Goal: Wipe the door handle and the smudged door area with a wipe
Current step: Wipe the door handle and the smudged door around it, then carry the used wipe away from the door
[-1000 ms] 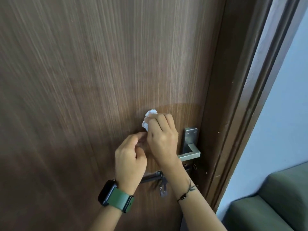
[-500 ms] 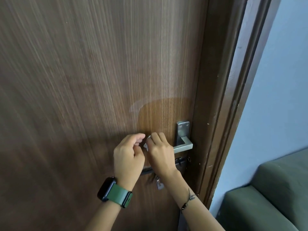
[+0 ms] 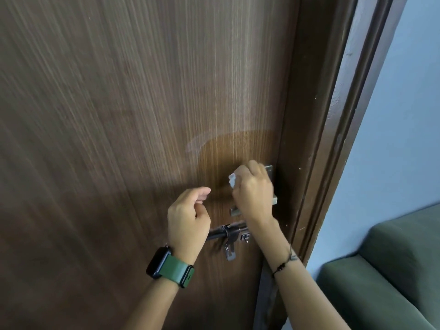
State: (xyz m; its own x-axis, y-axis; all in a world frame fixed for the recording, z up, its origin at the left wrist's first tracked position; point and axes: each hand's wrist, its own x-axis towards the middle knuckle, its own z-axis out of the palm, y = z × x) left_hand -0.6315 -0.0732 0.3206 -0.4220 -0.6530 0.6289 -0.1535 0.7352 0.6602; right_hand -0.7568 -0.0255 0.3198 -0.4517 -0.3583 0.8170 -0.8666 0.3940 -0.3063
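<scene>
— Right hand [image 3: 253,194]?
— Curled round the crumpled white wipe [image 3: 232,181], pressed at the door handle [image 3: 274,200], covering most of it.
— Left hand [image 3: 188,216]?
— Left of the handle, loosely curled, holding nothing, above the latch bolt [image 3: 229,233].

Your bkgd: pale blue wall [image 3: 404,115] at right; dark brown door frame [image 3: 338,139]; green upholstered sofa [image 3: 392,277] lower right, beside frame.
</scene>
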